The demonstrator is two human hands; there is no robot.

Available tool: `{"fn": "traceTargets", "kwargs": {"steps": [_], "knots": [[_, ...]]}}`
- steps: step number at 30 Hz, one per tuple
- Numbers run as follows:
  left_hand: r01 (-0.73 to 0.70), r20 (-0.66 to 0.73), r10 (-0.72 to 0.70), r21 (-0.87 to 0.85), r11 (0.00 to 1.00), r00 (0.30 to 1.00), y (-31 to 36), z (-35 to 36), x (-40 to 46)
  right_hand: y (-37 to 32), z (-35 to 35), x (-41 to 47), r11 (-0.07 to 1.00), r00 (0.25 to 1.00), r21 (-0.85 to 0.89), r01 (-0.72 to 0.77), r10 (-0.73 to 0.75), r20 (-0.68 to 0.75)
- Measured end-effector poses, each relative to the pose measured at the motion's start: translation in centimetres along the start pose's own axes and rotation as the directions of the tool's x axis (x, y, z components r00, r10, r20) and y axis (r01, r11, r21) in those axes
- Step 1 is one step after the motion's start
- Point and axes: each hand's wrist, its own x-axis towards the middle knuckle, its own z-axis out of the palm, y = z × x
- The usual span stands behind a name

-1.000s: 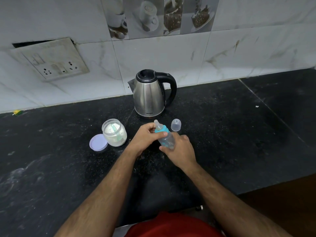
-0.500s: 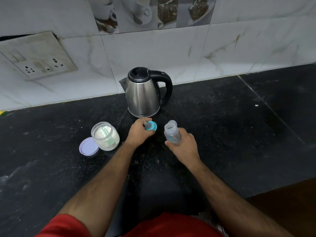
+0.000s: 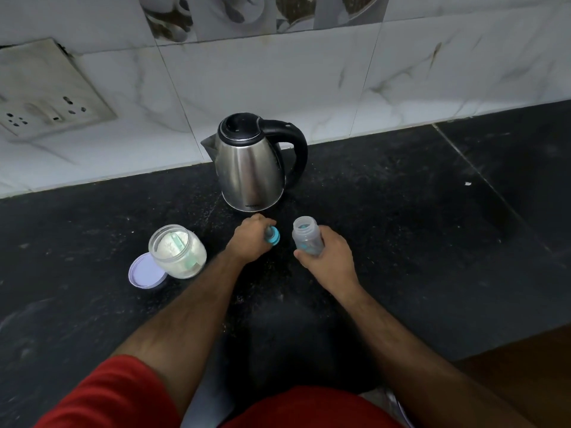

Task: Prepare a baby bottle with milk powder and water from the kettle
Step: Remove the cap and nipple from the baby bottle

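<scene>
Nearest, two bare forearms reached out over the speckled black stone tabletop. The right hand was wrapped round the clear plastic baby bottle, upright, its mouth uncovered. The left hand curled round the teal screw collar, held apart from the bottle — so the top was off, and neither powder nor water looked to be in yet. Left of the hands stood the open glass powder jar, with pale powder and a greenish scoop inside, its lilac lid lying flat, touching it. Beyond, the brushed-steel kettle with its black handle sat untouched by the marbled wall.
</scene>
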Motion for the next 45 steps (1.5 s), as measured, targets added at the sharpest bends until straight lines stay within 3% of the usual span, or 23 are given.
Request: {"fn": "traceTargets", "kwargs": {"steps": [7,15,19,29,38,45], "knots": [[0.008,-0.052,-0.011,-0.065,0.998,0.999,-0.1,0.1,-0.9,-0.3,0.0,-0.3,1.0,1.0,-0.008,0.004,-0.004,0.021],[-0.056,-0.3,-0.039,-0.301,0.952,0.953,0.0,0.7,-5.9,-0.3,0.5,-1.6,0.997,0.991,0.026,-0.078,0.075,0.107],[-0.083,-0.249,-0.034,-0.446,0.891,0.968,0.5,1.6,-9.5,-0.7,1.9,-2.9,0.992,0.984,0.093,-0.082,0.066,0.163],[-0.012,-0.218,-0.122,-0.527,0.85,0.968,-3.3,1.6,-15.0,-4.2,6.4,-4.9,0.984,0.946,0.168,-0.063,0.005,0.325],[0.084,-0.179,-0.226,-0.575,0.814,0.958,-5.8,1.4,-16.1,-6.4,9.3,-4.8,0.993,0.935,0.087,-0.077,0.041,0.351],[0.106,-0.136,-0.22,-0.566,0.817,0.966,-6.2,1.1,-15.9,-6.9,9.8,-4.4,0.996,0.925,0.03,-0.088,0.071,0.373]]}}
